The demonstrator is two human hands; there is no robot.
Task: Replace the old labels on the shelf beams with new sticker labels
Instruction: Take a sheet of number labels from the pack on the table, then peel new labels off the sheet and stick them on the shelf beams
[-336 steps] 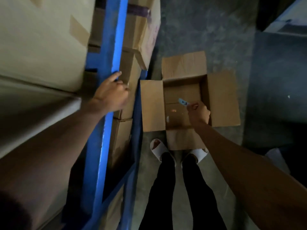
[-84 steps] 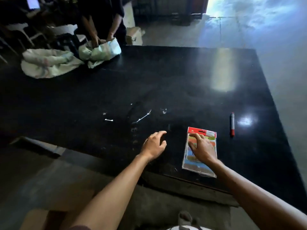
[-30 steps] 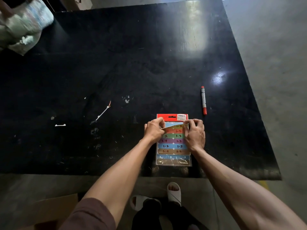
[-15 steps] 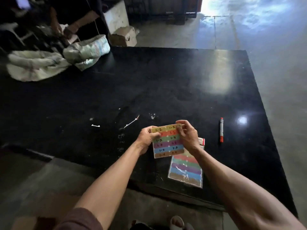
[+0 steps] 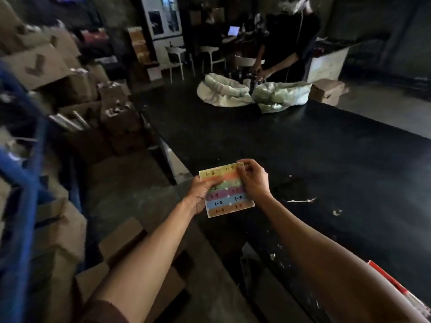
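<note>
Turning away from the black table (image 5: 303,148) toward the blue shelf frame (image 5: 21,183) at nine o'clock, the person carried the sticker sheet (image 5: 227,191) clear of the tabletop. Half a second earlier the sheet was held over the table with its packet lying just below it; now only a red-edged corner of that packet (image 5: 394,283) showed, at four o'clock beside the right forearm. The marker seen then was out of view.

The left hand (image 5: 201,194) gripped the sheet's left edge, thumb on top, fingers closed beneath. The right hand (image 5: 254,180) was closed on the upper right corner, fingertips pinched together there — whether a label was being peeled I could not tell, the frame being blurred. Handwritten codes such as "1-2" were legible on the coloured strips.

Judgement: labels were written and in hand; the fetching stage looked complete and application to the beams remained.

Containers — cardboard boxes (image 5: 53,229) stood stacked at eight to ten o'clock, mostly shut, contents unseen. An open flap (image 5: 121,236) lay at seven o'clock. At twelve o'clock, another person (image 5: 286,43) worked over pale sacks (image 5: 224,92) on the table's far end.
</note>
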